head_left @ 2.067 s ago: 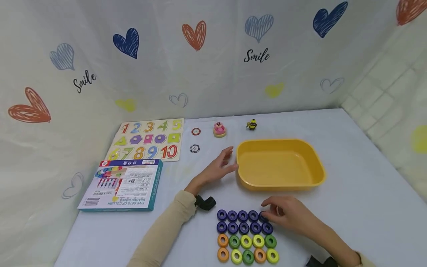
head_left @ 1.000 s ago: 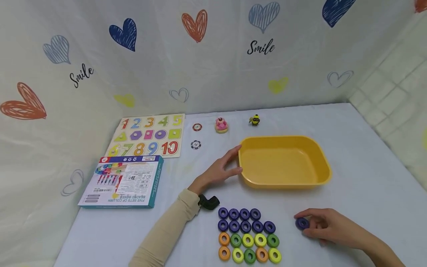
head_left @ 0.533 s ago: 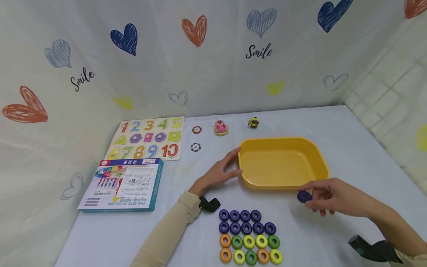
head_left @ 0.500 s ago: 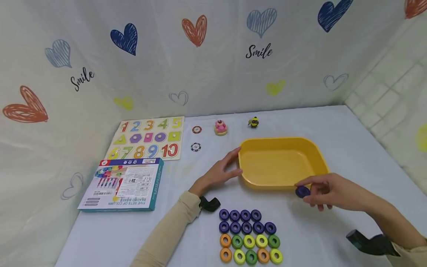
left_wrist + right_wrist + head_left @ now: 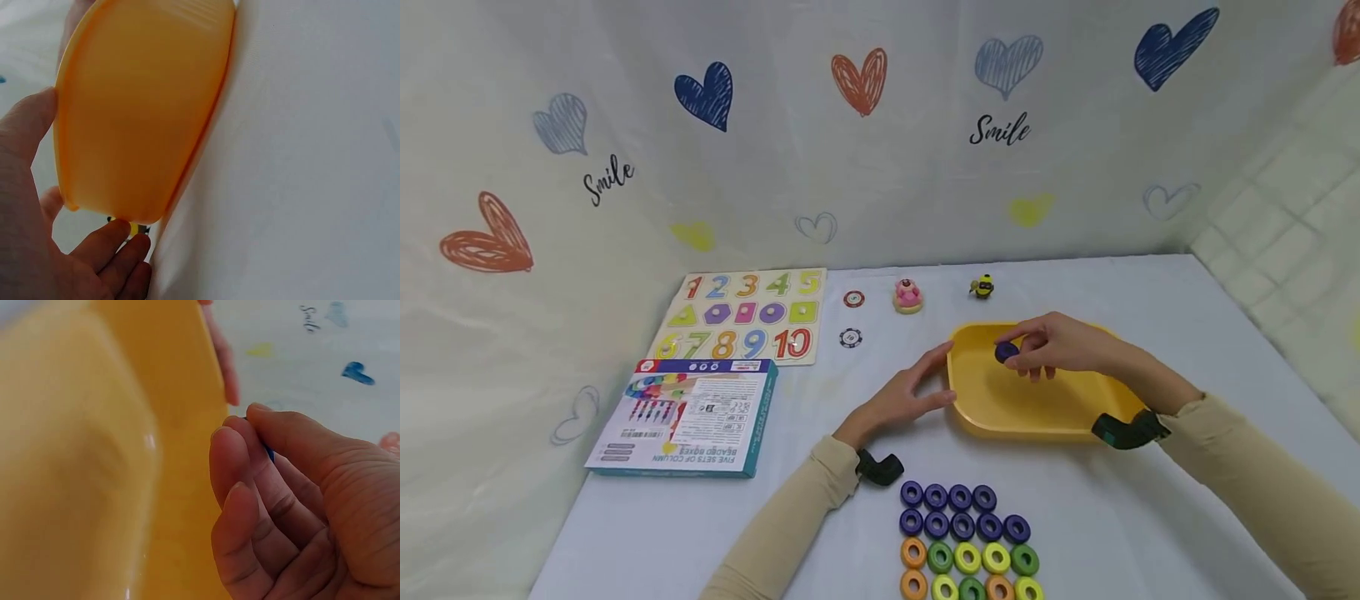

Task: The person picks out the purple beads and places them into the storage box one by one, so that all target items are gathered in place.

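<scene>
My right hand [image 5: 1060,343] pinches a dark purple ring bead [image 5: 1007,352] between thumb and fingers, over the inside of the yellow tray [image 5: 1007,408]. In the right wrist view only a sliver of the bead [image 5: 270,454] shows behind the fingertips. At the tray's left end rests my left hand [image 5: 898,400], its thumb and fingers spread along the rim. The left wrist view shows the thumb against the tray [image 5: 144,112] edge and loosely bent fingers beside its end. Rows of purple ring beads [image 5: 962,525] lie nearer me, above orange, green and yellow ring beads [image 5: 967,557].
A wooden number board [image 5: 745,315] lies at the back left, with a cardboard box [image 5: 685,417] in front of it. Two poker chips [image 5: 851,337], a pink figurine [image 5: 907,296] and a bee figurine [image 5: 982,287] sit behind the tray.
My right hand has taken one purple bead from the end of the back row, carried it right, then up and leftward over the tray. My left hand came against the tray's rim and stays there.
</scene>
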{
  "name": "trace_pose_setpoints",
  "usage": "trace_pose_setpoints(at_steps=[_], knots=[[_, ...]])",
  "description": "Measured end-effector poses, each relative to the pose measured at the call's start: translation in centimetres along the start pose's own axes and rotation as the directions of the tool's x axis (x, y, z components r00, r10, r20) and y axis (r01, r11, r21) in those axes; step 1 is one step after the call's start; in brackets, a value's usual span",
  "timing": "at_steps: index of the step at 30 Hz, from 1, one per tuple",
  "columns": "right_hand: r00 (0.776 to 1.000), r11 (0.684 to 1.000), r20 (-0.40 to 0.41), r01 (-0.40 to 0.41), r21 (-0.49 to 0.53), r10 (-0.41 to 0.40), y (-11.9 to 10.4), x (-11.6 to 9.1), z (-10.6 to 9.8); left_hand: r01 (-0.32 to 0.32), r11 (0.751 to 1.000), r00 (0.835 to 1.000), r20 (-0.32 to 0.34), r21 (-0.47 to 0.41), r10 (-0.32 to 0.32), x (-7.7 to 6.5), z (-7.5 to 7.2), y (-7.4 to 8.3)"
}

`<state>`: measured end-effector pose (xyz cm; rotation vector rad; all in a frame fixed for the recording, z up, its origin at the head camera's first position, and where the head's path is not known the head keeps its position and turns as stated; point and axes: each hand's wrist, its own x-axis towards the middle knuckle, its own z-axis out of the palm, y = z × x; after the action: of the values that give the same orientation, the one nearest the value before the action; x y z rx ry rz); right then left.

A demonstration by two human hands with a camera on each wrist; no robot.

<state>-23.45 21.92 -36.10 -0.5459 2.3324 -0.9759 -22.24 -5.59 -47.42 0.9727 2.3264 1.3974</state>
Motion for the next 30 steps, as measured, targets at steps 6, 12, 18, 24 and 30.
trace_pose_setpoints(at_steps=[6, 12, 18, 24, 30], knots=[[0.994, 1.000, 0.106, -0.021, 0.013, 0.020, 1.2, 4.3, 0.2, 0.025, 0.999, 1.000, 0.004, 0.027, -0.025, 0.1, 0.1, 0.2], [0.982, 0.998, 0.187, -0.035, 0.046, 0.026, 1.9, 6.6, 1.6, 0.036, 0.999, 0.999, 0.001, 0.037, -0.036, -0.1, 0.1, 0.8], [0.980, 0.999, 0.197, 0.039, -0.014, -0.035, 1.4, 7.1, 2.6, 0.027, 0.998, 1.000, -0.007, 0.057, -0.026, 0.0, 0.1, 0.3], [0.984, 0.999, 0.175, 0.045, -0.024, -0.040, 1.7, 6.9, 2.6, 0.027, 0.998, 1.000, 0.002, 0.064, -0.028, 0.0, 0.3, 0.4], [0.989, 0.997, 0.148, 0.040, -0.067, -0.030, 0.5, 5.9, 1.3, 0.035, 0.997, 0.999, -0.006, 0.066, -0.035, 0.0, 0.0, 0.3]])
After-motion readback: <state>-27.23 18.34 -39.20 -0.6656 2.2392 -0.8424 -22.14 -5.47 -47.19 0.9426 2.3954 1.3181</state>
